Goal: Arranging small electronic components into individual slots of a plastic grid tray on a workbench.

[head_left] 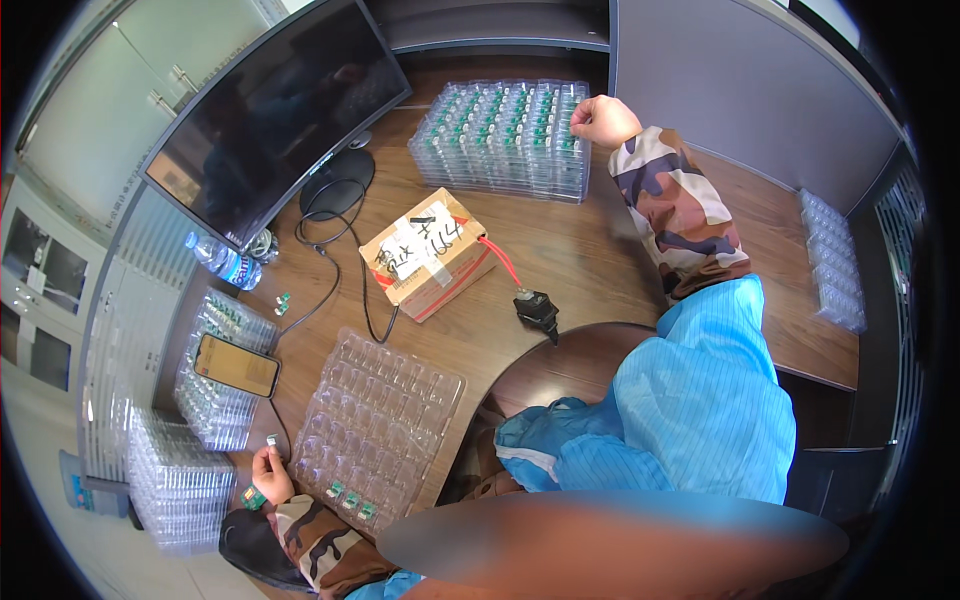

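Left hand (pixel 270 473) pinching a small part beside clear blister tray (pixel 385 420); right hand (pixel 603 121) fisted by stacked filled trays (pixel 503 138).

camouflage sleeve (pixel 675 205), blue smock (pixel 700 400), brown desk (pixel 570 250)

Dark curved monitor (pixel 275 110) far left, brown taped carton (pixel 432 255) with white label (pixel 425 243) mid-desk, orange-screened phone (pixel 236 365) near left

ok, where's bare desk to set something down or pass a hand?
Bare wood lies between the cardboard box and the stacked filled trays, and right of the box past the black plug toward the right hand. The left edge is crowded: tray stacks, phone, clear blister tray by the left hand.
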Demonstrator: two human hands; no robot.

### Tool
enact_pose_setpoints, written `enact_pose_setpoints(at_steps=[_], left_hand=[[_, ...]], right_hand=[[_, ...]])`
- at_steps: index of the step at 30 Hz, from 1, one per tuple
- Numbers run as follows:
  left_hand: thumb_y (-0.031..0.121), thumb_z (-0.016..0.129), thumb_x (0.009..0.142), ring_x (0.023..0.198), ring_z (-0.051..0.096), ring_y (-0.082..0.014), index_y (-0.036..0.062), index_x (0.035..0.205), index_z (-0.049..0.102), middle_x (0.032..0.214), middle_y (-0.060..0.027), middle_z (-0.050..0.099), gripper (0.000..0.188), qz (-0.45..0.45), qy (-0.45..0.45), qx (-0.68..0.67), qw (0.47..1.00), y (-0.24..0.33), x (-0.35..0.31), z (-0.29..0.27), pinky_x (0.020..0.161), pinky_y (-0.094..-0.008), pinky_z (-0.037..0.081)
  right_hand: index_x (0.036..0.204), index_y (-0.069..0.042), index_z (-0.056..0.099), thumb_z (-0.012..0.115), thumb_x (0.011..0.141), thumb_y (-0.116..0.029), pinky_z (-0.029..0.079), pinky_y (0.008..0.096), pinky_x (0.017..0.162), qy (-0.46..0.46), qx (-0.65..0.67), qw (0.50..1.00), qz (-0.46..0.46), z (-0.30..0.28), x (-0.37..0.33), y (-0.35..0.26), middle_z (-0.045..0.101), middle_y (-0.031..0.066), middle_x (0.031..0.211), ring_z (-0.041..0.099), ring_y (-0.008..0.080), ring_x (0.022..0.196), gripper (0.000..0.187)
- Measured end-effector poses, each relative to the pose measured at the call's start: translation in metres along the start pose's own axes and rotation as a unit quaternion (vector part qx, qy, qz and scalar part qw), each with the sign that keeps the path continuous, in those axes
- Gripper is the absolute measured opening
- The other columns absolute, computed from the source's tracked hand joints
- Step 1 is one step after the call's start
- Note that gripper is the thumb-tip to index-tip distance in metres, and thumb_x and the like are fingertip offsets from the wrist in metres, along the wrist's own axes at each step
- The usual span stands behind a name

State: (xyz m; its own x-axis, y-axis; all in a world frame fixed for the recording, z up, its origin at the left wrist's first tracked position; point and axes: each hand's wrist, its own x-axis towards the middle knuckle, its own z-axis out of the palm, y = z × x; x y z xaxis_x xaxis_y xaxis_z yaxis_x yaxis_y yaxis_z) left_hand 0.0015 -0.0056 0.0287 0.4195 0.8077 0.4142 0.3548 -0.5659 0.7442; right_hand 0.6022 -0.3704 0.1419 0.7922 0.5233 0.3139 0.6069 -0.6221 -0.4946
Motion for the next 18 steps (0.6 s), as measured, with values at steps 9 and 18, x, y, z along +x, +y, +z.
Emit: enact_pose_setpoints(at_steps=[9, 18], left_hand=[[0.013, 0.054, 0.082, 0.061, 0.047, -0.0082, 0.0005, 0.082, 0.058, 0.066, -0.0026, 0.055, 0.013, 0.022, -0.018, 0.095, 0.995, 0.007, 0.003, -0.003, 0.056, -0.0220, 0.041], [0.017, 0.061, 0.077, 0.059, 0.053, -0.0094, 0.0027, 0.083, 0.061, 0.066, -0.0062, 0.059, 0.015, -0.011, 0.031, 0.083, 0.996, 0.003, 0.000, -0.003, 0.055, -0.0233, 0.044]], right_hand=[[0.077, -0.006, 0.063, 0.061, 0.069, -0.021, 0.045, 0.0312, 0.060, 0.060, -0.050, 0.995, -0.065, 0.011, 0.012, 0.017, 0.060, 0.0104, 0.068, 0.059, 0.0198, 0.064, 0.018], [0.097, 0.001, 0.055, 0.053, 0.083, -0.012, 0.039, 0.0213, 0.080, 0.034, 0.151, 0.962, -0.226, 0.020, -0.034, -0.105, 0.058, 0.0051, 0.093, 0.051, 0.0105, 0.089, 0.019]])
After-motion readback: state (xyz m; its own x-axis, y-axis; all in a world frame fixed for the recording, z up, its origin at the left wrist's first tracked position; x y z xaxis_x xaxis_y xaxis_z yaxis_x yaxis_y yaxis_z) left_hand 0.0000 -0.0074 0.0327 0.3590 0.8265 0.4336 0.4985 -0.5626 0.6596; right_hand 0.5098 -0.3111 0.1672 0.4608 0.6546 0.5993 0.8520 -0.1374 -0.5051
